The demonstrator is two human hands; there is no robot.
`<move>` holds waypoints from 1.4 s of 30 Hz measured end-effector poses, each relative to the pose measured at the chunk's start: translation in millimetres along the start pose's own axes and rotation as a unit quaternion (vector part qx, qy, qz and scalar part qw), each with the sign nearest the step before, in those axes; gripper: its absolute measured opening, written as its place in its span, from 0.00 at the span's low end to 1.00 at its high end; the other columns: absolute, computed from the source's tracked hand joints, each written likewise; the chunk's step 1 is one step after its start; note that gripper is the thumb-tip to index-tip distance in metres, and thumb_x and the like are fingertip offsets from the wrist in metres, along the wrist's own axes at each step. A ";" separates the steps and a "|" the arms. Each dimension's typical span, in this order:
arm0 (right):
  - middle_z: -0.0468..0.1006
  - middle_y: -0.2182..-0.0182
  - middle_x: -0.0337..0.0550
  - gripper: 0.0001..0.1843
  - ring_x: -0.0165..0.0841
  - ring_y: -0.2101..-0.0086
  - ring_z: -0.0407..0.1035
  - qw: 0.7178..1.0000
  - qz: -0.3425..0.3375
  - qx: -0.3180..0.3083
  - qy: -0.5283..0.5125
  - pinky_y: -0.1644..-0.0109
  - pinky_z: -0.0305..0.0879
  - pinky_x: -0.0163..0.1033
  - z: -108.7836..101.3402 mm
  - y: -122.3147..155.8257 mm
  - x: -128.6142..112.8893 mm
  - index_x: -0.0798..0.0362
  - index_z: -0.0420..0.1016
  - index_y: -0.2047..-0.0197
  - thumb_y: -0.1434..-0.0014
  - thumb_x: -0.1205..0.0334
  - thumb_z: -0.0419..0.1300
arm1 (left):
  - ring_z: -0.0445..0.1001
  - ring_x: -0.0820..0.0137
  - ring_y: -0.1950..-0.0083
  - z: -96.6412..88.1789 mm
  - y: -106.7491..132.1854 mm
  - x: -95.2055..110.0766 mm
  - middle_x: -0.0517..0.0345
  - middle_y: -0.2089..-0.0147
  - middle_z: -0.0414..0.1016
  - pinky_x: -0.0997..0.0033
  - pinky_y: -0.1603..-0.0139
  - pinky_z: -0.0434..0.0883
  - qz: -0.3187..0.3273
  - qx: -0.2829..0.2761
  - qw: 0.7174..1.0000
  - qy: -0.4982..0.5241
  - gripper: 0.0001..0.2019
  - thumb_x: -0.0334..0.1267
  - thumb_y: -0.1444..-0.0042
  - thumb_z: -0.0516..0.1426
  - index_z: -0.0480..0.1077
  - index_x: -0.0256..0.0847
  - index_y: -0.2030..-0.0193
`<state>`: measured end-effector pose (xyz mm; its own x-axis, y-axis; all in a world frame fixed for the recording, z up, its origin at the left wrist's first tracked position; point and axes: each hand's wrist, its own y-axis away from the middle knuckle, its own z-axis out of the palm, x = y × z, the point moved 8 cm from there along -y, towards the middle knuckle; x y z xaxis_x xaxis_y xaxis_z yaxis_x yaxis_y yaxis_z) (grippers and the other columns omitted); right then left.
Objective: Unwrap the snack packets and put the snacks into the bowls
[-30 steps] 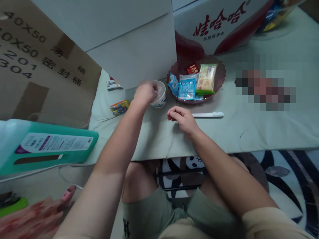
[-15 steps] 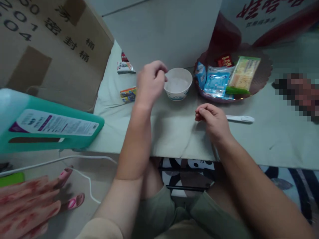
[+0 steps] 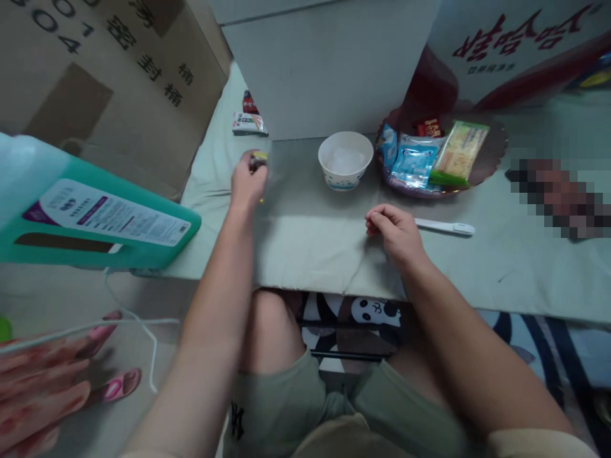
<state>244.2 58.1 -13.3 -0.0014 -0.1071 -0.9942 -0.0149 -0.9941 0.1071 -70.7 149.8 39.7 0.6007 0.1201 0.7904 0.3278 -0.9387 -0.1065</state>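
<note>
My left hand (image 3: 248,181) is closed at the left of the table, around a small yellow and dark packet (image 3: 260,156). My fingers cover most of the packet. A white paper bowl (image 3: 345,166) with a blue pattern stands upright between my hands, with something whitish inside. My right hand (image 3: 394,230) rests near the table's front, fingers curled and pinched together; whether anything is between them is hidden. A slim white handle-like object (image 3: 446,226) lies just beyond that hand, its left end hidden behind it.
A scalloped plate (image 3: 496,149) holds several snack packets. Two small packets (image 3: 249,123) lie at the back left. A green-blue jug (image 3: 119,219) and a cardboard box (image 3: 109,95) flank the left side. A white box (image 3: 329,70) stands behind the bowl. Another person's feet show below left.
My left hand has moved left from beside the bowl and closed on the small colourful packet that lay on the table. My right hand has stayed beside the white object. The view has shifted slightly.
</note>
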 end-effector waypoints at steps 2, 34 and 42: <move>0.72 0.77 0.37 0.12 0.30 0.75 0.66 1.000 -0.014 -0.006 0.016 0.67 0.66 0.39 0.5 3.2 -2.0 0.50 0.72 0.72 0.49 0.50 0.61 | 0.77 0.62 0.51 -1.8 25.4 10.9 0.56 0.62 0.75 0.65 0.51 0.77 -0.023 0.043 0.979 0.200 0.11 0.47 0.44 0.55 0.71 0.45 0.58; 0.75 0.64 0.41 0.16 0.31 0.71 0.68 0.986 -0.040 -0.026 0.159 0.64 0.66 0.41 -9.3 31.0 1.8 0.45 0.69 0.53 0.29 0.42 0.51 | 0.80 0.63 0.58 111.8 157.8 22.0 0.54 0.60 0.80 0.60 0.53 0.78 -0.088 -0.467 0.846 0.242 0.24 0.34 0.55 0.68 0.76 0.41 0.49; 0.74 0.69 0.38 0.12 0.32 0.71 0.64 0.961 -0.029 0.009 0.274 0.63 0.64 0.41 -11.0 26.6 5.6 0.48 0.70 0.64 0.48 0.56 0.69 | 0.76 0.55 0.39 84.7 135.1 13.6 0.50 0.37 0.73 0.57 0.39 0.75 0.014 -0.208 0.956 0.208 0.36 0.39 0.54 0.70 0.68 0.50 0.37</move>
<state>254.7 30.9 -16.0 0.5276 -0.0493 -0.8480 -0.0173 -0.9987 0.0473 43.5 51.9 -15.0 0.2352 0.0363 0.9713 -0.0538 -0.9973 0.0503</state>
